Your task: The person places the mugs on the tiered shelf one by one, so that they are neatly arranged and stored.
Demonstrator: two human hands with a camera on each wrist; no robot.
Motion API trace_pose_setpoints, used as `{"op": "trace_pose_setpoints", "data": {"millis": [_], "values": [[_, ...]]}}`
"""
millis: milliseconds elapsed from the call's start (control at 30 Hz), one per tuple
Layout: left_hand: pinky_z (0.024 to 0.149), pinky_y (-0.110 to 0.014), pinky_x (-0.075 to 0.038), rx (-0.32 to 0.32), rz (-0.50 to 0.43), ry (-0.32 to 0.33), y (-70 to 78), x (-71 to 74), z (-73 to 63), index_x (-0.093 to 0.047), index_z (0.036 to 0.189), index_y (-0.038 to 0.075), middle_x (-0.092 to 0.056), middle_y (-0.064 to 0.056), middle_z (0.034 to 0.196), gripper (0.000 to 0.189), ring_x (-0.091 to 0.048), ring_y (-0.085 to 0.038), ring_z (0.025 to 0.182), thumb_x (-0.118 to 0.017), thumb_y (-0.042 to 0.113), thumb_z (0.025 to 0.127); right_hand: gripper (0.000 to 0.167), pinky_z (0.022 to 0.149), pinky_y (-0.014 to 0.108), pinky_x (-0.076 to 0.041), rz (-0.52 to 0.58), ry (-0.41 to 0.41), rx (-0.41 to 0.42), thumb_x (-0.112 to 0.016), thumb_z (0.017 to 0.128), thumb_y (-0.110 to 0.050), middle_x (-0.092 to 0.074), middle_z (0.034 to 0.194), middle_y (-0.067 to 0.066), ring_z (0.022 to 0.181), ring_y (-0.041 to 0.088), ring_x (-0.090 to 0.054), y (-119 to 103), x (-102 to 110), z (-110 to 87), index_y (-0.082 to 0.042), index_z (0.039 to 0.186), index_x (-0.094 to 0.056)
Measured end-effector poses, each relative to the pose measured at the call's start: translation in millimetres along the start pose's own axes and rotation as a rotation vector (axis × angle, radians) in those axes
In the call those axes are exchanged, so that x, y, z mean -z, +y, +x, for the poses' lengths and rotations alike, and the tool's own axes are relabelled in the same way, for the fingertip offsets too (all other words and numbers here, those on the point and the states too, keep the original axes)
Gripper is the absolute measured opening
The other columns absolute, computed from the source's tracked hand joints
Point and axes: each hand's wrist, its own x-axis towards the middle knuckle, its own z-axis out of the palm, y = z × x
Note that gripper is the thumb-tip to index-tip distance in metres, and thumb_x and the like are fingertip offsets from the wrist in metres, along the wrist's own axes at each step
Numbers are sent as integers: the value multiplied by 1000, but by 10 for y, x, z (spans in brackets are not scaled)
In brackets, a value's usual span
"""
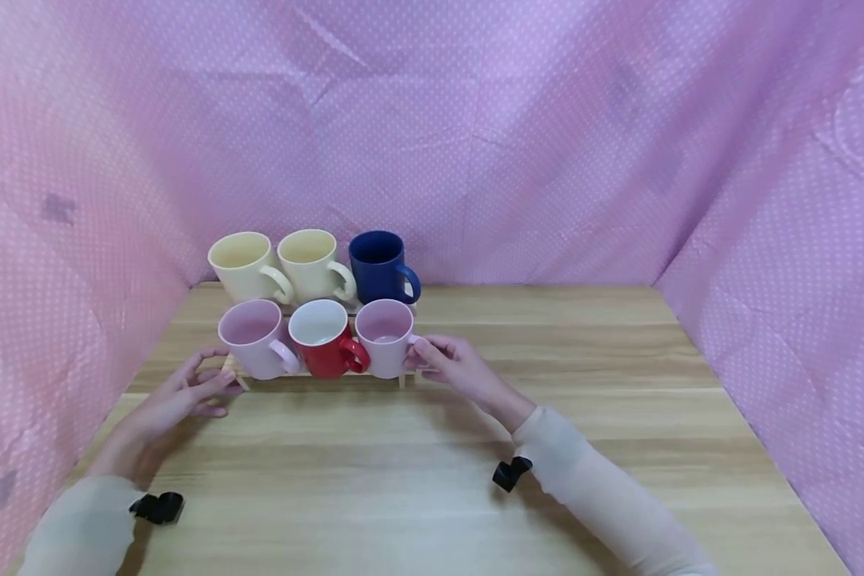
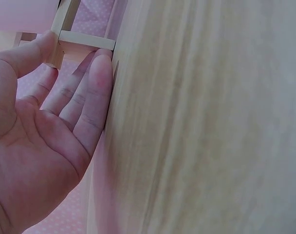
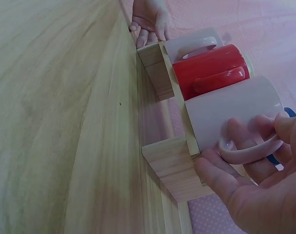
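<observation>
A small two-tier wooden rack (image 3: 170, 163) stands on the table with mugs in two rows. The front row has a pink mug (image 1: 255, 344), a red mug (image 1: 320, 348) with a white inside, and another pink mug (image 1: 383, 348) at the right end. At that right-end mug's handle, my right hand (image 1: 454, 368) pinches with the thumb, other fingers against the mug's side; a lower finger lies by the rack's end. My left hand (image 1: 190, 392) is at the rack's left end. Its fingers (image 2: 87, 105) stretch out nearly straight, the thumb touching the rail's end.
Two cream mugs (image 1: 245, 268) and a dark blue mug (image 1: 380, 268) fill the back row, handles to the right. Pink dotted cloth (image 1: 461, 144) hangs behind and at both sides of the wooden table (image 1: 374, 480).
</observation>
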Motion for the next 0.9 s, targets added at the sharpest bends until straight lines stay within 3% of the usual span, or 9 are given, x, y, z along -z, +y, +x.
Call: {"op": "trace_pose_setpoints", "data": {"millis": [267, 533, 900], "values": [[81, -40, -62, 6, 6, 4, 29, 16, 50, -34, 139, 29, -66, 2, 122, 36, -68, -9, 107, -50, 19, 109, 42, 107, 54, -46, -18, 7, -17, -51, 108, -32, -69, 120, 17, 119, 28, -65, -39, 25, 61, 1, 131, -63], [84, -40, -61, 25, 15, -9, 87, -68, 162, -34, 140, 22, -64, -7, 125, 37, -68, -10, 108, -53, 22, 108, 40, 104, 55, -48, -69, 46, -23, -51, 108, -33, -70, 118, 15, 118, 27, -65, -46, 90, 19, -2, 129, -65], [80, -39, -62, 14, 11, 28, 86, -41, 0, -34, 140, 19, -66, 2, 118, 36, -69, -9, 104, -52, 19, 108, 43, 103, 53, -50, -56, 19, -15, -51, 108, -35, -70, 119, 16, 118, 31, -63, -15, -6, -9, -2, 132, -63]]}}
